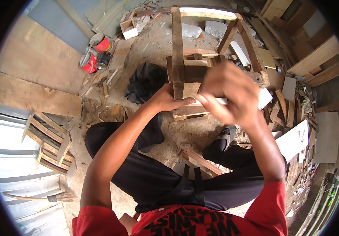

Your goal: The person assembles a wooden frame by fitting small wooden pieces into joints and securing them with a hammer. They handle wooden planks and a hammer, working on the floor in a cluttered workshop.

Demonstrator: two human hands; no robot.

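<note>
Hands at a wooden frame, seen from above, twelve o'clock being the top of the view. The wooden frame (177, 43), built of posts and rails, occupied the sector between twelve and one o'clock, just ahead of my knees. My left hand (168, 98) lay near twelve, its grip closed about the lower end of the nearest left post; the thumb pointed toward three, and the other fingers were largely hidden. My right hand (232, 91), toward one o'clock, was raised before the frame's lower rails, its grip curled and blurred; whether it held anything, I could not tell. A pale rail (207, 13) crossed the frame's far end at twelve-thirty, with whitish blocks (216, 28) beyond the posts. At eleven lay a crumpled black cloth or bag (146, 80); farther out, between ten and eleven, stood red cans (101, 42). Slatted wooden pieces (51, 137) lay toward nine, and a broom (61, 196) at eight. A white board (295, 138) rested among scraps past three. My black trousers (157, 181) filled the sector around six, above my red shirt (169, 220).
</note>
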